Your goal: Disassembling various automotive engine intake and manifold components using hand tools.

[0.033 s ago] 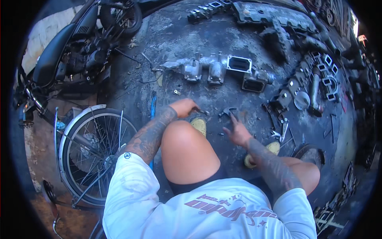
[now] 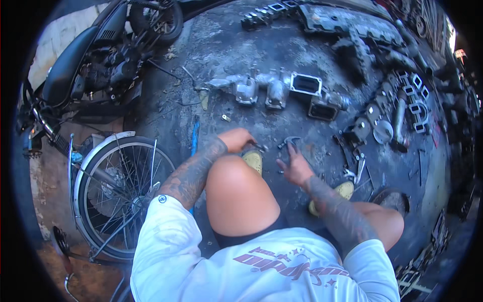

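My left hand (image 2: 237, 139) is low over the floor, just beyond my left shoe (image 2: 253, 162). Its fingers are bent and closed around a small metal part (image 2: 260, 148), too small to name. My right hand (image 2: 299, 170) reaches forward with thumb and forefinger apart, holding nothing that I can see. Just past its fingertips lies a curved dark metal piece (image 2: 292, 139), whose kind I cannot make out. A short brass-coloured piece (image 2: 226, 118) lies beyond my left hand.
Metal engine housings (image 2: 275, 94) with open rectangular flanges stand ahead. More engine parts (image 2: 375, 118) and a hand tool (image 2: 360, 168) lie at right. On the left are a spoked wheel (image 2: 138, 204) and a motorcycle (image 2: 70, 75). A blue strip (image 2: 194, 137) lies near my left forearm.
My right hand has drawn slightly left and back towards me. My left fingers have dipped a little lower. The view has shifted slightly.
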Demonstrator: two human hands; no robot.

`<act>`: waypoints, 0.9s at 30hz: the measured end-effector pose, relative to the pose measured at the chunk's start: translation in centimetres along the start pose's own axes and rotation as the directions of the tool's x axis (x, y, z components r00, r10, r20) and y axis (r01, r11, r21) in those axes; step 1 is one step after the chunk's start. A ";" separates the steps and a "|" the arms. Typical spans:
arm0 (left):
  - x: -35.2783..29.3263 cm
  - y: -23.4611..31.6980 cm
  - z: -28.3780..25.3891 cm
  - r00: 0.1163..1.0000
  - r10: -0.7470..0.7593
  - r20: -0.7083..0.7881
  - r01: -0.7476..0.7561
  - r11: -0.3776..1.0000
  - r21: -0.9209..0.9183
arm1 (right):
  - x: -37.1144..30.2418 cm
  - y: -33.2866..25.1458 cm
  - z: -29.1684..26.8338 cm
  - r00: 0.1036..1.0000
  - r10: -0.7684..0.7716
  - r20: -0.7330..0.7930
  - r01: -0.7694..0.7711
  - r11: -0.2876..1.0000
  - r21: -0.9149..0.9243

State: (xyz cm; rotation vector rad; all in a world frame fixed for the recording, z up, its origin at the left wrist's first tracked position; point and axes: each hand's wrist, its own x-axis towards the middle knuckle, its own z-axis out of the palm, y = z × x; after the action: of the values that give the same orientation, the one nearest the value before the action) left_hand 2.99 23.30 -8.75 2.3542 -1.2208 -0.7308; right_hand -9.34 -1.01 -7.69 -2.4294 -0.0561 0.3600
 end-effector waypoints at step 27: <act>1.2 -14.9 -9.5 0.019 -1.000 -0.013 -0.814 -0.008 -0.581 | -5.1 7.1 -15.0 0.872 0.484 0.075 -0.433 0.690 0.581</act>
State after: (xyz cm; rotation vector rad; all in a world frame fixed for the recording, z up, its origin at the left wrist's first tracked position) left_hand 18.77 31.42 -9.80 0.6743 0.8126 0.3530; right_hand -10.53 -16.50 0.13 -1.8017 0.6337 0.4201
